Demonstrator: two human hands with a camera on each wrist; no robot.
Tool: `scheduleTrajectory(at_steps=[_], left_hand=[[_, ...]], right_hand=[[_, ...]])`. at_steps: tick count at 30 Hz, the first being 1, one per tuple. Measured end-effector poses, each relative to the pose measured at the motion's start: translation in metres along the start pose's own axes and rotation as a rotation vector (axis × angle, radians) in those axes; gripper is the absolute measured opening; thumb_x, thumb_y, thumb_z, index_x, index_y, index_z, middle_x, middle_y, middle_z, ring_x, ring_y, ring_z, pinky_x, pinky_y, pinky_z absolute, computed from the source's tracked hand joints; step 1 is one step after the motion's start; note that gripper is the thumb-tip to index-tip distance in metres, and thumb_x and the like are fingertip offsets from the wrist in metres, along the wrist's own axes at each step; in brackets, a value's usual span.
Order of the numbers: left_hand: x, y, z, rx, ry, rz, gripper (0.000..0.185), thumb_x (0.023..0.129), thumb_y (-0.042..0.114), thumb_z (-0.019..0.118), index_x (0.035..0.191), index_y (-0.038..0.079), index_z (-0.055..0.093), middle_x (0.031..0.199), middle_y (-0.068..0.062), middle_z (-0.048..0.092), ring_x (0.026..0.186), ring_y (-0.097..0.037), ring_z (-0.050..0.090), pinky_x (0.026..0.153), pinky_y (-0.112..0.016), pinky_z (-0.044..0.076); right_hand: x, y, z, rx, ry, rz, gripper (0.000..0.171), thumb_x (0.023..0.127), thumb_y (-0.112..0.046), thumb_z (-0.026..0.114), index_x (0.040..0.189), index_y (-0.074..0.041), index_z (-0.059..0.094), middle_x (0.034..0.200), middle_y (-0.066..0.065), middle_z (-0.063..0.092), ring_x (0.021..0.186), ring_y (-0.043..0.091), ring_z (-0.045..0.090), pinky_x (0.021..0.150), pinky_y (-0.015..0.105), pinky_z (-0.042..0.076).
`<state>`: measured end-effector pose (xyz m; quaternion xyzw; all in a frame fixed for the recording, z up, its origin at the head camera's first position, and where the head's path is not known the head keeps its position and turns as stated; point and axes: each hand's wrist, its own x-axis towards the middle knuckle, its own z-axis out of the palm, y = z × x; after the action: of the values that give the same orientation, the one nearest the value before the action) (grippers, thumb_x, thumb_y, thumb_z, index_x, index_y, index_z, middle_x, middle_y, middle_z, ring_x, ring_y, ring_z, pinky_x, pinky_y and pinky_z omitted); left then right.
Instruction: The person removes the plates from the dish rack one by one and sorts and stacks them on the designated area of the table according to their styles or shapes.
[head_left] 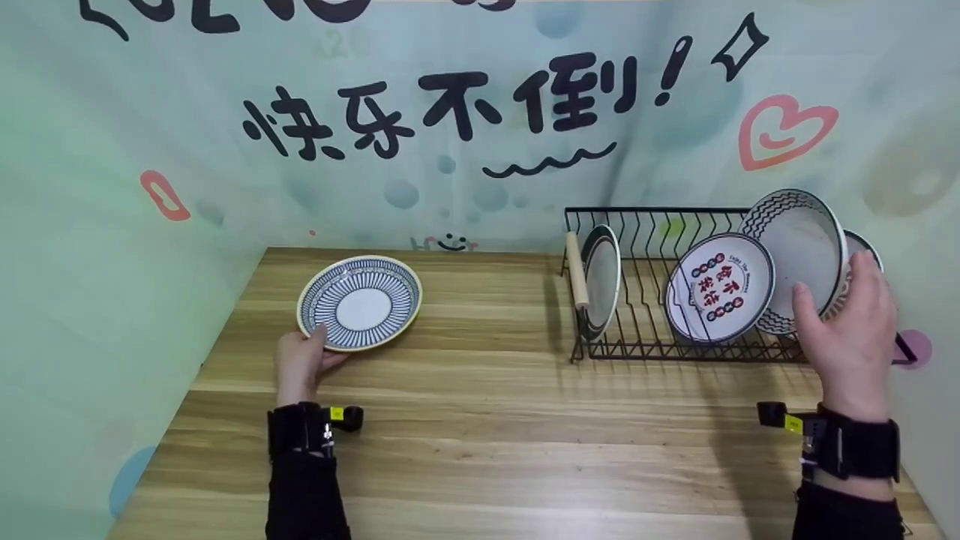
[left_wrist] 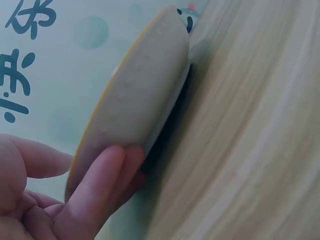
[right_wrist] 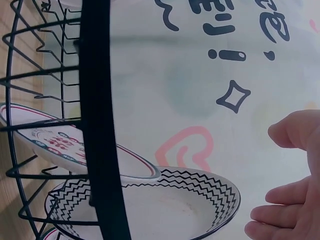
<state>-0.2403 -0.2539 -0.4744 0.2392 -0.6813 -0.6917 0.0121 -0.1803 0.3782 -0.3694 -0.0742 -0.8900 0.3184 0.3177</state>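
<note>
Backdrop, pale green [head_left: 150, 300]: printed with black lettering and a pink heart, hung behind and at the sides. Table, wood-grained [head_left: 487, 450]: set before the backdrop. Dish rack, black wire [head_left: 660, 209]: placed at the table's right; in the right wrist view, its wires and a thick dark bar are seen crossing the dishes. Bowl, white, black zigzag band [head_left: 806, 255]: tilted at the rack's right end, its inner pattern shown more fully by the right wrist camera. Plate, blue-and-white, rayed [head_left: 364, 309]: held at the table's left; its patterned face is shown only in the head view, while its plain pale underside and yellowish rim are shown from the left wrist. Whether its base is touching the table cannot be told. Plate, red-lettered [head_left: 720, 287]: leaned in the rack, overlapping the bowl. Plate, dark-rimmed [head_left: 604, 281]: stood on edge at the rack's left end. Right hand [head_left: 855, 330]: nothing held, thumb spread from the fingers; the bowl's edge is overlapped in the head view, but a gap is revealed in the right wrist view. Left hand [head_left: 304, 364]: the rayed plate's near rim is pinched, thumb above, fingers beneath. Handle, light wood [head_left: 577, 268]: fitted at the rack's left end.
</note>
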Motion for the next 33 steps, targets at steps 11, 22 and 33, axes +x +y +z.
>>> scheduleTrajectory(at_steps=[11, 22, 33], left_hand=[[-0.002, 0.000, -0.007, 0.011, -0.017, -0.033, 0.060, 0.105, 0.018, 0.046, 0.146, -0.018, 0.021, 0.125, -0.027, 0.047, 0.066, -0.016, 0.069, 0.075, -0.030, 0.059], [-0.017, 0.017, -0.021, 0.054, 0.027, -0.025, 0.056, 0.104, 0.024, 0.050, 0.141, -0.015, 0.035, 0.106, -0.020, 0.059, 0.069, -0.019, 0.070, 0.078, -0.034, 0.059], [-0.030, 0.034, -0.024, 0.337, 0.162, 0.149, 0.054, 0.101, 0.030, 0.048, 0.140, -0.008, 0.046, 0.118, -0.024, 0.063, 0.086, -0.022, 0.068, 0.079, -0.029, 0.058]], right_hand=[[0.004, 0.007, -0.004, -0.016, -0.028, 0.034, 0.073, 0.095, -0.025, 0.060, 0.155, -0.003, 0.026, 0.155, 0.024, 0.030, 0.144, 0.039, 0.024, 0.120, 0.048, 0.013], [0.008, 0.011, -0.002, -0.024, -0.042, 0.037, 0.068, 0.094, -0.023, 0.061, 0.153, -0.004, 0.031, 0.144, 0.029, 0.042, 0.133, 0.046, 0.035, 0.114, 0.057, 0.023], [0.010, 0.011, -0.003, -0.038, -0.053, 0.059, 0.071, 0.095, -0.023, 0.060, 0.154, 0.000, 0.026, 0.151, 0.029, 0.034, 0.140, 0.044, 0.027, 0.118, 0.053, 0.015]])
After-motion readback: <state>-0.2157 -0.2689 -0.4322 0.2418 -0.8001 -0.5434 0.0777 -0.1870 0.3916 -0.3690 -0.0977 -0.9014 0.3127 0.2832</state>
